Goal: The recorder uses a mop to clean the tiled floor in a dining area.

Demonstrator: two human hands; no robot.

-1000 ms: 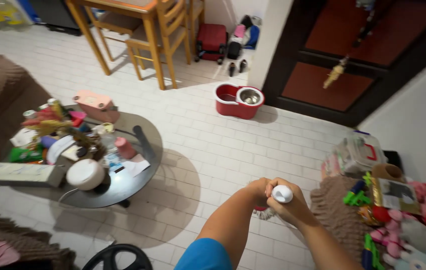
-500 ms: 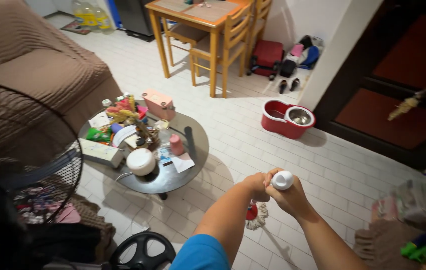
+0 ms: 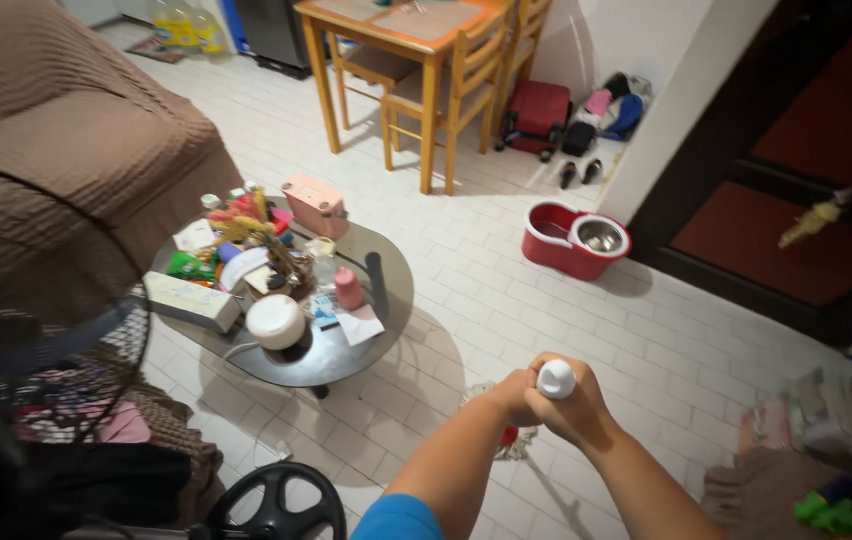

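Seen from above in a tiled living room: brown sofa point(image 3: 56, 150) along the left wall, draped in a ribbed cover. Beyond it, wooden dining table point(image 3: 401, 30) with matching chairs point(image 3: 461, 85) at the top of the view. Dark door point(image 3: 806, 150) on the right, a straw-coloured tassel hanging in front of it. Black fan grille point(image 3: 66, 330) close to the camera at lower left, its round base point(image 3: 281, 505) on the floor below. Round glass coffee table point(image 3: 386, 290) just beside the sofa, crowded with packets, a pink box point(image 3: 314, 205), a pink cup point(image 3: 348, 288) and a white dome-shaped gadget point(image 3: 276, 322). Red spin-mop bucket point(image 3: 576, 238) with steel basket, well apart from the hands, near the door. Red suitcase point(image 3: 538, 112) and bags against the far wall by the chairs.

At bottom centre, both forearms stretched forward over the white tiles. Mop handle point(image 3: 556, 379) upright between the hands, its white rounded cap facing the camera. Right hand point(image 3: 571, 405) clenched around the top of the handle, fingers curled tight just under the cap. Left hand point(image 3: 514, 392) pressed against it from the left, fingers likewise closed on the handle. Mop head point(image 3: 511, 440), red hub with pale strands, on the floor directly below the hands, near the foot of the coffee table.
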